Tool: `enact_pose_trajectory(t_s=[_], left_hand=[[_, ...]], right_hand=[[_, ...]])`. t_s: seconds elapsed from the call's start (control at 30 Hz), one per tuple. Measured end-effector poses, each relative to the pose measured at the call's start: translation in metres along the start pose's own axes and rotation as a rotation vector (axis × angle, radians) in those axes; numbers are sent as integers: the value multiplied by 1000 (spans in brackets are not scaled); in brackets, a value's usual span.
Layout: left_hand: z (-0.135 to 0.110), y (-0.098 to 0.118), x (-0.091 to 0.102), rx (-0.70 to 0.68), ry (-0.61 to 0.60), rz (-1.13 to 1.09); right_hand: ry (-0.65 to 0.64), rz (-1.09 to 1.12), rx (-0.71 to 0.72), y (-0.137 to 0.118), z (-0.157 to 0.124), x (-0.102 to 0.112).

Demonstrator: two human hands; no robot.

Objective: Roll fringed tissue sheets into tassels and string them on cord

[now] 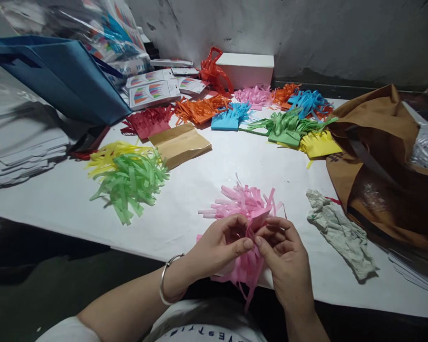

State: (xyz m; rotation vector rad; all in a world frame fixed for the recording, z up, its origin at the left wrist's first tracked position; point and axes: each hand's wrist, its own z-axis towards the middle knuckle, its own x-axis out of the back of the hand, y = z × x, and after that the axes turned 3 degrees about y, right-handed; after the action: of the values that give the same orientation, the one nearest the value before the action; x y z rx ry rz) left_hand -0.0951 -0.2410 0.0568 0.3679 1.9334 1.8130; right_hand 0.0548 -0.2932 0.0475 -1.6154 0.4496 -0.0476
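While the left hand and the right hand are pinching the pink fringe over the near edge of the table, apparently by its band, a light, even grip is looking best for sparing it creases

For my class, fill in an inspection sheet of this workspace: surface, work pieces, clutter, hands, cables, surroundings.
Surface: white table, partly covered.
Work pieces: pink fringed piece in hand; green fringe bundle overlapping yellow fringe bundle at picture left; more colored bundles toward the back.
Clutter: crumpled pale cloth and brown bag at picture right; blue bag at picture left.
Hands: left hand and right hand both hold the pink fringed piece in their fingers.
Cables: nothing seen.
Surroundings: grey wall behind the table.
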Motion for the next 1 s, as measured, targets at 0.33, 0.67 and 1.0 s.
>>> enact_pose_trajectory(t_s=[0.33, 0.67, 1.0], left_hand=[[-6, 8, 9, -308, 145, 755], [-16, 2, 4, -561, 78, 1082], [4, 23, 22, -726, -128, 1225]], right_hand=[[186, -503, 521, 5, -6, 9], [136, -1029, 964, 9, -4, -2], [-70, -877, 509, -20, 4, 17]])
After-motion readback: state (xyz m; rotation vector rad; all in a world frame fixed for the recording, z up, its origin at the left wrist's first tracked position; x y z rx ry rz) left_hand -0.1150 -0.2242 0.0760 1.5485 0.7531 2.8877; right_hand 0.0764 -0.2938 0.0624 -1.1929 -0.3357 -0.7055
